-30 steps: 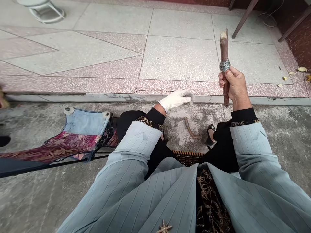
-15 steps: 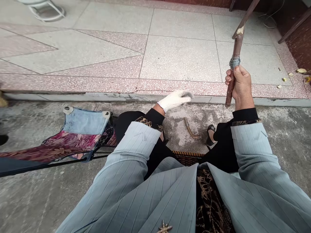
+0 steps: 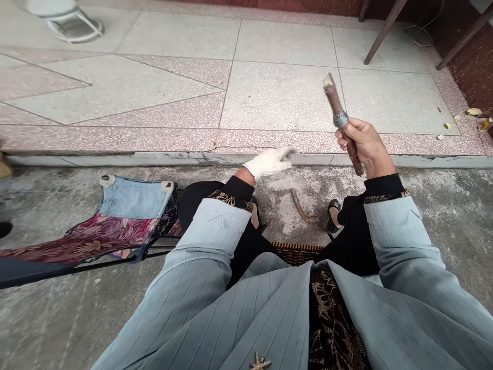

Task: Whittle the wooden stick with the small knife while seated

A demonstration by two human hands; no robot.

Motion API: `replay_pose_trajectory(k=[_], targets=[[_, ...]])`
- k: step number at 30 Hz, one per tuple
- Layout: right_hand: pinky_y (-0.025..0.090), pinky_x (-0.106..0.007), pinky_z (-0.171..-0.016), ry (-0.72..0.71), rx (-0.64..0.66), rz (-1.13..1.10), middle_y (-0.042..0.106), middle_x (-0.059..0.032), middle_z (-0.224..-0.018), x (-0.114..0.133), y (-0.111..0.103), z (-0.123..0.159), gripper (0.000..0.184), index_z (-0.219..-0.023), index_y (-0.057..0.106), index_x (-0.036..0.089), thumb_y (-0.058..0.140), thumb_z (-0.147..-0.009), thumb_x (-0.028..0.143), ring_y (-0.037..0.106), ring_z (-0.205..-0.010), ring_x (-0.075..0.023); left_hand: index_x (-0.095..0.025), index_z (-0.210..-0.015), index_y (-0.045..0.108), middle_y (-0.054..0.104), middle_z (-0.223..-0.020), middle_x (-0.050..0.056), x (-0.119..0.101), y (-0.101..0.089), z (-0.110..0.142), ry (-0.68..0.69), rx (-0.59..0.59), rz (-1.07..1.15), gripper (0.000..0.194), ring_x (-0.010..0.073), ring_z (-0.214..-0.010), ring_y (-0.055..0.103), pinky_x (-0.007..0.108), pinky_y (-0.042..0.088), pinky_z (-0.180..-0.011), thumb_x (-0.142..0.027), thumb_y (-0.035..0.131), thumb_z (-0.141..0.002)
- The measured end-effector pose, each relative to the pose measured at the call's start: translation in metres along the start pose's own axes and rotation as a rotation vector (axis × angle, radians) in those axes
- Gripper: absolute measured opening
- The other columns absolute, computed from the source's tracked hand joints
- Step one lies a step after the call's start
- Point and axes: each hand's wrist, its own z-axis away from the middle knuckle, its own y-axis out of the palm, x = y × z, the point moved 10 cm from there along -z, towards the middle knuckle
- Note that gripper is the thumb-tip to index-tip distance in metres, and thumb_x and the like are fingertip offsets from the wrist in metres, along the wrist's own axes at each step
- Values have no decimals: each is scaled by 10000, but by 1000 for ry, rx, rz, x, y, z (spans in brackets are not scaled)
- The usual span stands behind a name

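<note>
Rn the R hand [image 3: 367, 146] is gripping the brown stick [image 3: 334, 100] low down, raising it in front of the body, over the step edge [image 3: 231, 158]. Fingers are curling round the bark, w/ the thumb pressing along it just below the coiled wire [image 3: 340, 119]; prob b/c the bare wood is giving a smoother grip than the coil, and b/c that spot is leaving the wire and the pale broken end in plain view. The stick is leaning, its top tilting to the person's L and its lower end poking out under the palm, so wt is prob balancing fairly well.

The L hand, in a white glove [image 3: 269, 162], is hovering near the step edge, pinching nothing. Its fingers are reaching fwd, loosely bent, w/ a small gap showing; blur is hiding the tips, so can't tell exactly how far they're spreading. The glove is prob guarding skin vs rough bark or wire ends.

A bent twig [image 3: 298, 205] is lying on the concrete betw the shoes, prob within easy reach. The person is sitting on a wicker seat [image 3: 296, 252], knees apart, thus leaving room for both arms. A folding chair [image 3: 134, 198] is standing to the L.
</note>
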Motion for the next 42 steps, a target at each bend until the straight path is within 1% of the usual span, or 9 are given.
replay_pose_trajectory(k=[4,7,12,18,26,30,34,38,42], targets=[[420,-207,-469,48,77,-99,583,18,-684,-7,27,-2,460,-967,655,188,784,-705,543,491,-538,-77,-238,-1412,457,477,-1456,78,-13,-36,4,78,-328,152,598,258,-1284,494,405,380,-1083,-303,523,-821],[404,-194,-461,70,131,-175,584,24,-674,-14,43,-7,452,-991,667,173,800,-708,498,484,-524,-64,-197,-1383,472,529,-1401,117,-37,-43,6,299,-415,533,544,249,-1287,490,433,376,-1095,-361,531,-868],[392,-185,-454,110,122,-235,588,29,-664,-22,49,-12,443,-999,669,169,816,-701,461,490,-521,-61,-171,-1260,551,652,-884,58,-45,-13,-2,204,-269,1020,443,106,-690,602,263,516,-706,-464,450,-943],[377,-189,-449,160,-67,-114,583,19,-655,-38,16,-15,328,-911,644,155,762,-764,424,478,-502,-64,-143,-1022,669,503,-626,-26,-54,9,1,96,-17,770,285,61,-527,435,171,317,-479,-355,530,-891],[377,-287,-600,220,-112,971,654,-81,-767,-49,-18,-17,211,-959,713,139,587,-874,285,545,-657,-167,-148,-952,702,628,-776,4,-68,19,16,190,175,446,304,75,-591,472,202,354,-572,-361,497,-880],[398,-335,-708,252,50,1364,698,-156,-986,-56,-10,-13,298,-1057,713,146,531,-917,336,613,-871,-264,-152,-935,703,677,-853,13,-77,16,20,250,183,286,331,110,-714,565,208,394,-658,-388,474,-900],[420,-352,-711,439,311,1495,690,-189,-1007,-84,1,-2,281,-1023,726,124,590,-890,330,632,-871,-284,-195,-1031,704,707,-841,29,-61,1,16,158,2,-143,335,160,-752,628,241,397,-668,-368,435,-929],[415,-371,-689,530,723,1410,688,-176,-884,-106,32,24,202,-908,748,104,637,-854,264,617,-787,-267,-257,-1121,687,726,-878,54,-50,-15,15,67,-183,-563,341,209,-782,666,275,385,-655,-368,410,-956],[410,-320,-677,570,991,1134,693,-104,-818,-107,65,51,244,-1017,744,102,653,-841,245,581,-692,-178,-271,-1106,685,730,-913,56,-52,-22,17,82,-261,-638,310,214,-816,677,276,371,-641,-313,420,-950]])
